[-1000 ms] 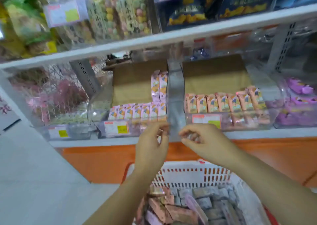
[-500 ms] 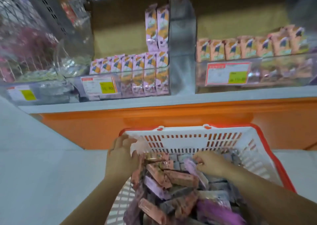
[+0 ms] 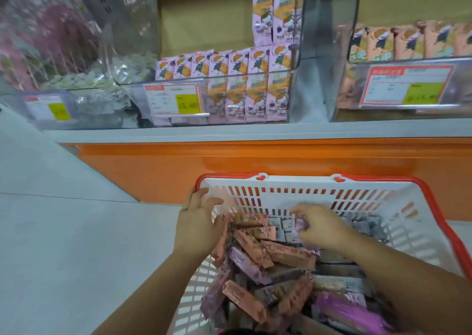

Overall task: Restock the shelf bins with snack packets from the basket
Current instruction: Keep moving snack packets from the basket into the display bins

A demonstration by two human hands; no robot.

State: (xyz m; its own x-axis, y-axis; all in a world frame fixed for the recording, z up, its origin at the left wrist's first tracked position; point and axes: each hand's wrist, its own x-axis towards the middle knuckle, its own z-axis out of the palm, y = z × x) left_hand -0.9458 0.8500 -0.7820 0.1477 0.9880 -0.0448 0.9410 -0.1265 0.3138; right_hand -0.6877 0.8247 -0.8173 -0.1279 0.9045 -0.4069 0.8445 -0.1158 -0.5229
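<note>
While right hand point(image 3: 321, 228) pinches purple packet point(image 3: 297, 225) in basket point(image 3: 293, 184) | left hand point(image 3: 196, 223) slack beside packets point(image 3: 255, 249)

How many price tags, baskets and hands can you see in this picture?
Price tags: 3
Basket: 1
Hands: 2, the left hand and the right hand, whose fingers curl on a purple packet
Total: 6
</note>
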